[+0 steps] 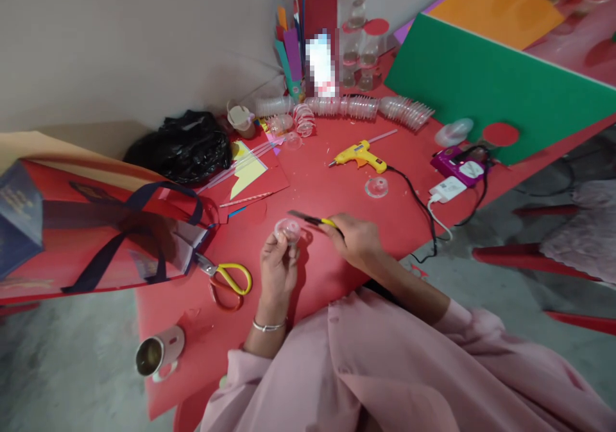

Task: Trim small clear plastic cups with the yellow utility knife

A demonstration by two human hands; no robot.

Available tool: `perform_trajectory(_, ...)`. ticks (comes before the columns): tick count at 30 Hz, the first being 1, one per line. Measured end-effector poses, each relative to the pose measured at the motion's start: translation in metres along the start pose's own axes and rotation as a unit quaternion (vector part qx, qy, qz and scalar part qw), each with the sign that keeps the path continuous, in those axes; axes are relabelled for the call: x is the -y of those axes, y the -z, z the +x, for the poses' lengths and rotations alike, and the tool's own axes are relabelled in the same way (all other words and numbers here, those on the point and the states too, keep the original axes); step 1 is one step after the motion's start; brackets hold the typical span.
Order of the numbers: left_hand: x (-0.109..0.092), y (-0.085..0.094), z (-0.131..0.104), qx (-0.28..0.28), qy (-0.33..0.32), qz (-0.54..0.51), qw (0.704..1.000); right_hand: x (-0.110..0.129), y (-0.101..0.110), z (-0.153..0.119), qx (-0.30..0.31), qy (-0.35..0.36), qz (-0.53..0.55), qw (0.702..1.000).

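Between the thumb and fingers of my left hand [280,268] is a small clear plastic dome lid [287,228], lifted above the red table [322,194]. My right hand [357,242] is closed around a utility knife [315,219] with a yellow and black handle. Its blade points left, just above and to the right of the lid; I cannot tell whether they touch. Beyond my right hand, another clear lid [376,187] lies on the table. Farther back rests a yellow hot glue gun [360,156] with a clear glue stick in its rear.
Scissors [231,281] lie left of my hand, beside a red bag [115,226]. A mug [160,352] stands near the front-left edge. Stacked plastic lids [359,106] line the back. Right are a purple power box [461,165], cables and a green board [500,92].
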State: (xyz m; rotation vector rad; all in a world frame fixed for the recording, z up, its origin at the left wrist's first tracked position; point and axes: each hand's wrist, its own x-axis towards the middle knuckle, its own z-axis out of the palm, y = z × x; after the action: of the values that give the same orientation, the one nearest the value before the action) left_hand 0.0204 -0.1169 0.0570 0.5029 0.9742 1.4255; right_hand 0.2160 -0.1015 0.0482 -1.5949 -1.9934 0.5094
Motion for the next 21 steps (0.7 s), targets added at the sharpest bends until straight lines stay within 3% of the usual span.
perform_trajectory(2, -0.001, 0.000, 0.000, -0.008, -0.007, 0.002, 1.000, 0.001, -0.002, 0.000, -0.014, -0.028, -0.013, 0.999)
perform_trajectory(7, -0.003, 0.000, 0.000, -0.002, -0.004, 0.007, 1.000, -0.002, -0.010, 0.000, 0.012, 0.031, 0.018, 0.999)
perform_trajectory(10, -0.005, 0.001, -0.001, -0.003, -0.020, -0.001, 1.000, -0.007, -0.011, 0.004, 0.006, -0.039, -0.009, 0.999)
perform_trajectory(15, -0.005, 0.001, 0.000, -0.019, -0.012, 0.014, 1.000, 0.000, -0.007, 0.003, 0.043, 0.000, 0.109, 0.993)
perform_trajectory(17, -0.005, 0.001, 0.000, -0.019, -0.006, 0.017, 1.000, 0.002, -0.009, 0.002, 0.034, 0.016, 0.088, 0.995)
perform_trajectory(21, -0.006, 0.001, -0.003, -0.005, -0.017, 0.000, 1.000, -0.003, -0.012, 0.002, -0.007, -0.017, 0.007, 1.000)
